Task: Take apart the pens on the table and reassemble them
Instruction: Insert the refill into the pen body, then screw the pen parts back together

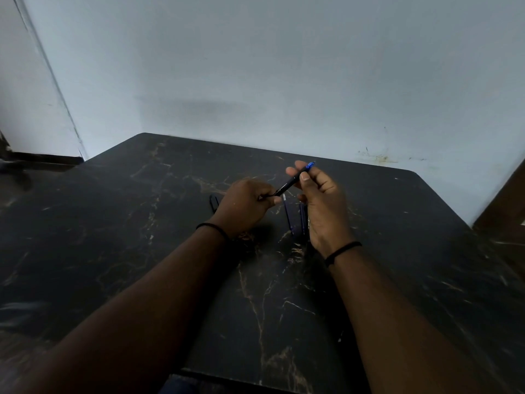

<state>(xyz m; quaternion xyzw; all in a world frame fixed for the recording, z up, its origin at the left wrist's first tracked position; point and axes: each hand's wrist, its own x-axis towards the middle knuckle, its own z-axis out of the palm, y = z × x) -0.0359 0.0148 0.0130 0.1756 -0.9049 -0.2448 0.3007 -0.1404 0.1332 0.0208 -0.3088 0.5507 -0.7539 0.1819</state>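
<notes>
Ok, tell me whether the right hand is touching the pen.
Touching. In the head view the right hand pinches the blue end of the pen between thumb and fingers, above the table.

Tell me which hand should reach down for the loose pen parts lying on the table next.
Probably the right hand. The loose blue pen parts lie on the dark marble-pattern table directly beneath it, while the left hand, pinching the black pen with the blue end, sits further from them.
</notes>
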